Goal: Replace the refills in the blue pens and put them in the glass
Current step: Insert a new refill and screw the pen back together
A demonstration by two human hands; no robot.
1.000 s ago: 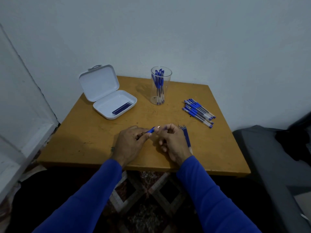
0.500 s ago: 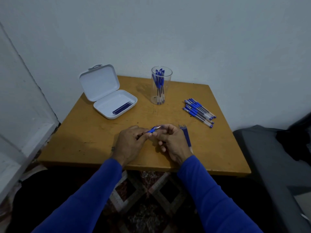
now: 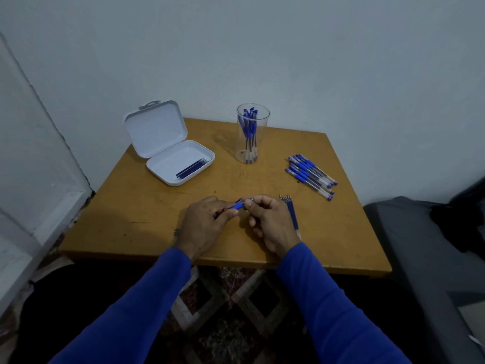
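Over the near middle of the wooden table (image 3: pixel 147 206), my left hand (image 3: pixel 203 227) grips a blue pen (image 3: pixel 237 205) by its barrel. My right hand (image 3: pixel 270 222) pinches the pen's metal tip end, and the two hands nearly touch. A clear glass (image 3: pixel 252 134) at the back holds several blue pens. A pile of several blue pens (image 3: pixel 311 176) lies at the right. Loose refills (image 3: pixel 291 212) lie just right of my right hand. An open white case (image 3: pixel 170 145) at the back left holds several dark refills (image 3: pixel 191 168).
A white wall rises right behind the table. A dark grey seat (image 3: pixel 425 258) stands to the right of the table. A patterned rug (image 3: pixel 225 324) shows under the table's front edge. A white door frame (image 3: pixel 31 179) runs along the left.
My right hand has closed in on the pen's tip end, and the fingers of both hands have shifted slightly around the pen. Everything else on the table is unchanged.
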